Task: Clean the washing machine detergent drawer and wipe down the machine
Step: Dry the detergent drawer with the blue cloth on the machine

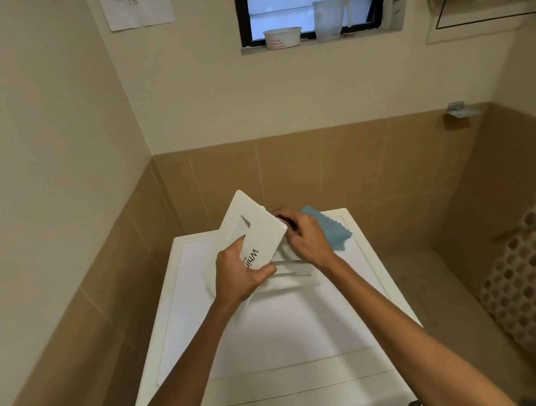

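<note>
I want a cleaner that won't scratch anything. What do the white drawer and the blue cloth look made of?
The drawer looks like hard white plastic, smooth with a slight sheen; its moulded recess and printed lettering suggest this. The cloth looks like soft matte fabric, possibly microfibre, judging by its zigzag-cut edge.

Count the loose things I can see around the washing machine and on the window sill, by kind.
Detergent drawer: 1
Blue cloth: 1
White tub: 1
Clear jug: 1
Total: 4
</note>
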